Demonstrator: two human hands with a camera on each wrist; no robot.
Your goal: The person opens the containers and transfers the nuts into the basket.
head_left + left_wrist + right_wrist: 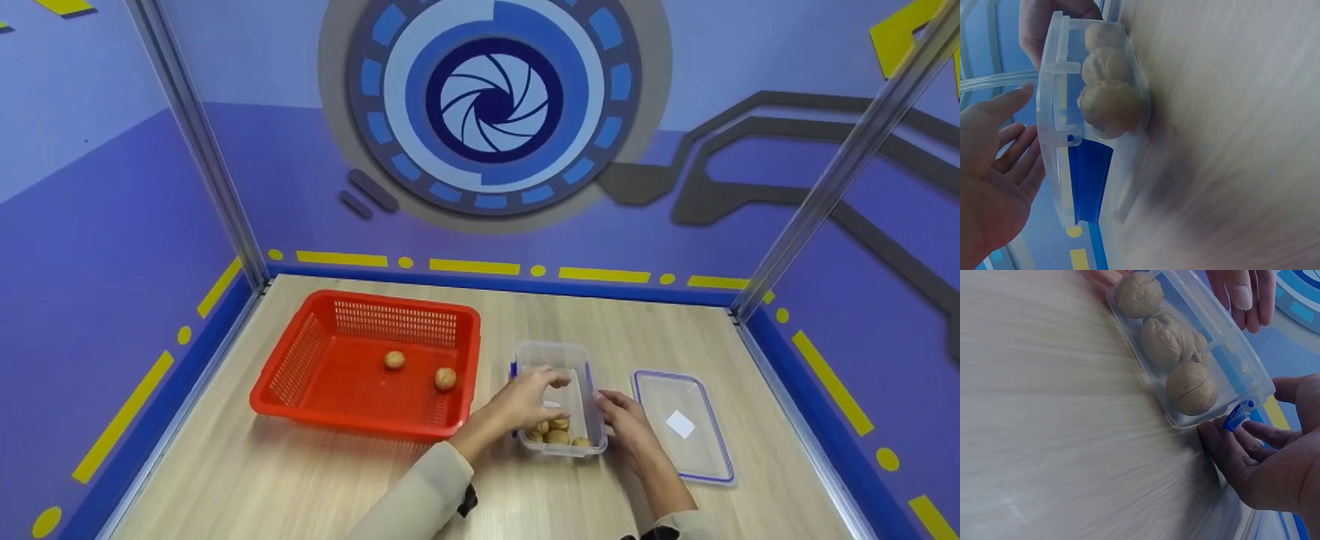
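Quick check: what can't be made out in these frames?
Head: exact count of walnuts in the clear container; the left hand and overlapping nuts block the view.
Head: any print on the white label on the lid; too small.
Right wrist: rest of the left hand; cut off by the top edge.
Right wrist: how firmly the right hand holds; blue clip overlaps its fingers.

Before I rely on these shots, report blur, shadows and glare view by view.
Head: red basket fairly clear, soft shadow at its near edge; left wrist: walnuts hazy, tabletop smeared, dim shadow beside the plastic box; right wrist: walnuts crisper, faint pale glare at lower left.
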